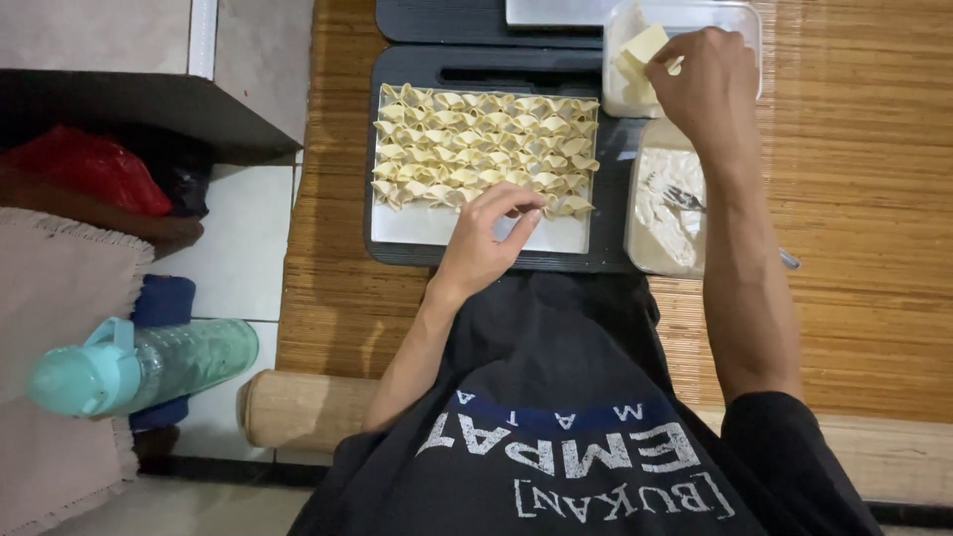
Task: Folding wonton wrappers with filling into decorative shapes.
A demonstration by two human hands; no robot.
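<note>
While the folded dumplings (483, 149) lie in tight rows on a white sheet over a dark tray (397, 74), the left hand (486, 233) hovers at the near edge of the batch, its thumb and forefinger drawn together just beside the last row; whether anything sits between them cannot be told. Farther back, the right hand (707, 84) reaches into a clear plastic tub (745, 20) and pinches a pale square wrapper (645, 45) from the stack there. Between the two hands, right of the tray, a second container (667, 203) holds whitish filling with a fork (683, 199) resting in it. All of this sits on a woven bamboo mat (864, 199). Off to the left, a teal water bottle (139, 365) lies on the floor.
</note>
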